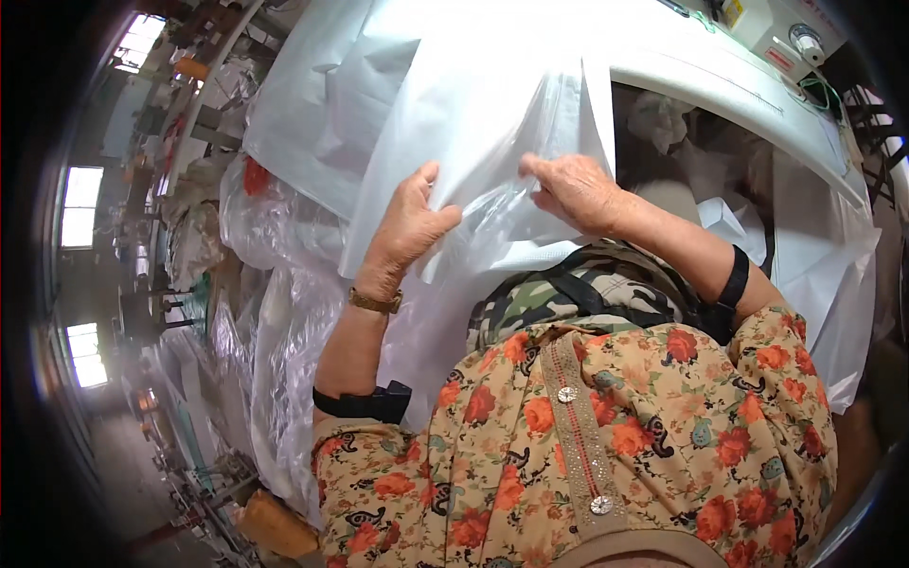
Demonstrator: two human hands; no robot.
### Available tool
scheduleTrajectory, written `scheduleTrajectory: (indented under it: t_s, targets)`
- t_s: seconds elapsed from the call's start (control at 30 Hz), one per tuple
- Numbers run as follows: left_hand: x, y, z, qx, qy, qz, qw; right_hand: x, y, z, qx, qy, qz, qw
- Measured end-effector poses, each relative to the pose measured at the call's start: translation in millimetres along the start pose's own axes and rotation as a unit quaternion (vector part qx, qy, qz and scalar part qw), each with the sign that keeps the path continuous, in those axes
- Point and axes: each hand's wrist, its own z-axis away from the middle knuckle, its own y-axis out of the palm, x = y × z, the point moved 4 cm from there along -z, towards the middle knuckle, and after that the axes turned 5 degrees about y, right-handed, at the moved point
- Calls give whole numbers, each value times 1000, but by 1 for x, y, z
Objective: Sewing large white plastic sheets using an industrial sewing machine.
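Note:
A large white plastic sheet (464,104) hangs over the table edge towards me, creased, with its lower part between my hands. My left hand (409,225) is on the sheet's left part, thumb and forefinger showing with a fold of it between them; its other fingers are mostly hidden. To the right, my right hand (576,193) is closed in a pinch on thin clear plastic film (497,204), which is drawn into shiny wrinkles. The fingertips there are slightly blurred.
A white sewing machine (781,38) stands at the far right of the white tabletop (701,80). Crumpled clear plastic (275,222) is heaped on the left. Below the table's right side hang more white sheets (824,256). An orange-brown roll (275,525) lies at the lower left.

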Motion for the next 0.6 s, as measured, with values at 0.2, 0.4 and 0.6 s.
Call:
scheduleTrajectory:
  t_s: [0.2,0.4,0.6]
  targets:
    - [2,-24,-7,9,-6,-91,996,19,22,31,206,-61,-226,950]
    - [-1,-14,-5,-70,61,-393,915,47,8,43,189,-105,-259,942]
    - [-21,34,21,-99,174,-462,864,79,6,55,167,-204,-227,938]
